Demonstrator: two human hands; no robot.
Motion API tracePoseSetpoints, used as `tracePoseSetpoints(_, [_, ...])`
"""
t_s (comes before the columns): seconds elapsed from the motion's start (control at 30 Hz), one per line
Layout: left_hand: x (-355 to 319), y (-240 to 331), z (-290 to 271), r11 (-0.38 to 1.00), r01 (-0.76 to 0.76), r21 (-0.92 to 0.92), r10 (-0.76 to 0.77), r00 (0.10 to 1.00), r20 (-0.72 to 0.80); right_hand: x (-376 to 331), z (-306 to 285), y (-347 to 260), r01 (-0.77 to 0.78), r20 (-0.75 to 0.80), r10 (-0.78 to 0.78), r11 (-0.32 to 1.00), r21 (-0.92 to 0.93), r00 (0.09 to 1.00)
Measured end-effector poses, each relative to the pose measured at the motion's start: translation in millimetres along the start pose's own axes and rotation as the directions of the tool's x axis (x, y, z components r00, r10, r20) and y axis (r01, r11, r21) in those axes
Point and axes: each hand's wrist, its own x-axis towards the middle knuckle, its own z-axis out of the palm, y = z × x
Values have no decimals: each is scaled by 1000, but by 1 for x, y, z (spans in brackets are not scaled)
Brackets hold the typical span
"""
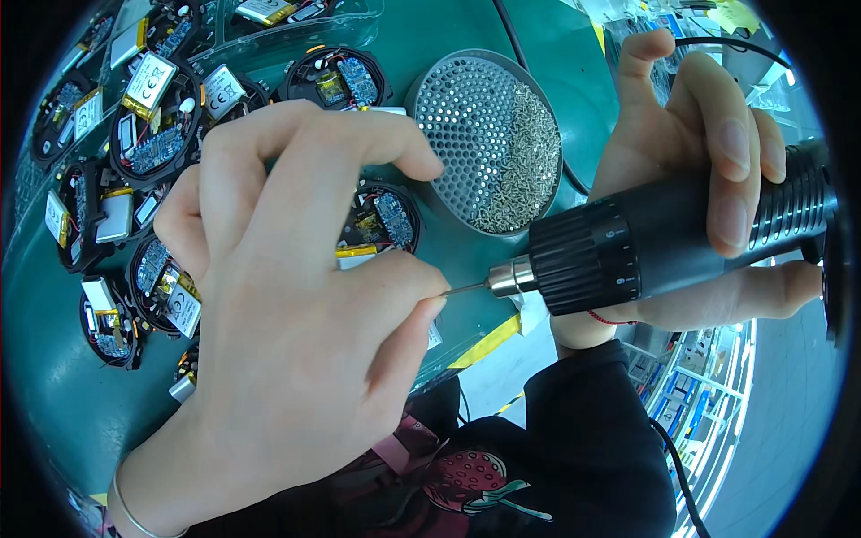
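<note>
My right hand point(726, 166) is wrapped round a black electric screwdriver point(655, 238), which lies almost level and points left. A thin metal bit point(466, 289) sticks out of its silver chuck point(513, 276). The fingertips of my left hand point(296, 287) pinch the bit's end, with the index finger arched above and apart from it. Whether a screw is also between those fingertips is hidden. Just beyond the bit stands a round grey screw tray point(457, 134), its plate full of holes, with many small silver screws point(525, 170) heaped on its right side.
Several round black housings with blue circuit boards and silver batteries, such as one housing point(157, 121), lie at the left on the green mat point(54, 359). Clear plastic trays point(296, 36) stand at the back left. A black cable point(509, 31) passes behind the screw tray. Yellow tape point(489, 341) marks the near edge.
</note>
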Motion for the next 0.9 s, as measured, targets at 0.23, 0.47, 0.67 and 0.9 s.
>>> tracePoseSetpoints(0.23, [7, -5, -1, 993, -98, -60, 101, 994, 38, -1, 1, 3, -17, -16, 16, 1000, -9, 1000])
tracePoseSetpoints(0.47, [9, -19, -26, 943, -328, 63, 302, 919, 254, 10, -10, -16, -18, -9, 18, 1000, -9, 1000])
tracePoseSetpoints(0.67, [-7, -5, -4, 927, -297, 231, 257, 948, 187, 6, -12, -16, 58, -214, -63, 998, -28, 975])
tracePoseSetpoints(0.9, [-16, -4, 29, 964, -218, 152, 222, 975, -11, 5, -12, -15, 62, -183, -65, 998, -20, 981])
